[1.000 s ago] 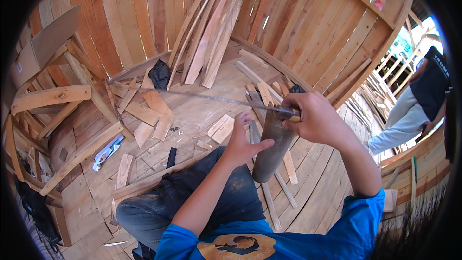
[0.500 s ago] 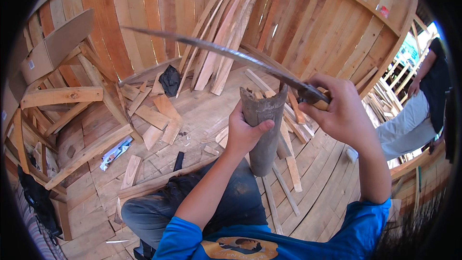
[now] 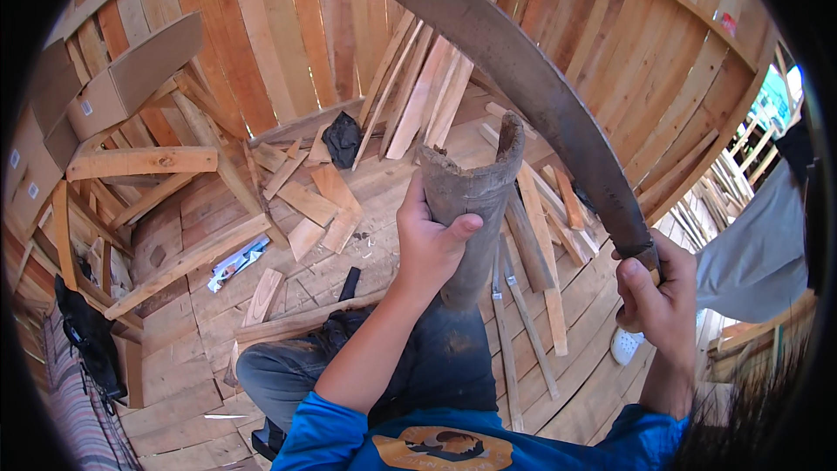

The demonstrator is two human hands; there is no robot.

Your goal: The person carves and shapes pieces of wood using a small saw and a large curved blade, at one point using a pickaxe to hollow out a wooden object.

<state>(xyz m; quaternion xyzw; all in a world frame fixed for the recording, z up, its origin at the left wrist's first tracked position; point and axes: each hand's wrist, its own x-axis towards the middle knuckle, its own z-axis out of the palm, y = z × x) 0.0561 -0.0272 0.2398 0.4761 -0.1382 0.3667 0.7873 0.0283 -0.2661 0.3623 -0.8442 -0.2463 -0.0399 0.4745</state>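
Observation:
My left hand (image 3: pixel 431 242) is wrapped around a grey-brown hollow tube (image 3: pixel 481 196), bamboo-like, with the thumb across its front. The tube stands nearly upright, its lower end against my thigh; its upper rim is jagged, with one tall sliver rising at the right. In my right hand (image 3: pixel 665 292) is a machete (image 3: pixel 520 61), gripped by its short handle. The wide, dark, curved blade slants up and left from that hand, its broad face showing and its tip at the upper edge. In this view the blade passes right of the tube's rim, with a gap between them.
Loose boards (image 3: pixel 309 203) and offcuts litter the plank floor. Long planks (image 3: pixel 427 92) lean on the wooden wall. A timber frame (image 3: pixel 144 162) with cardboard (image 3: pixel 131 78) stands at left. At right, close by, stands a person in grey trousers (image 3: pixel 757 249).
My right hand has moved down and right, away from the tube's rim. The machete has turned from edge-on to broadside. The person at right appears closer.

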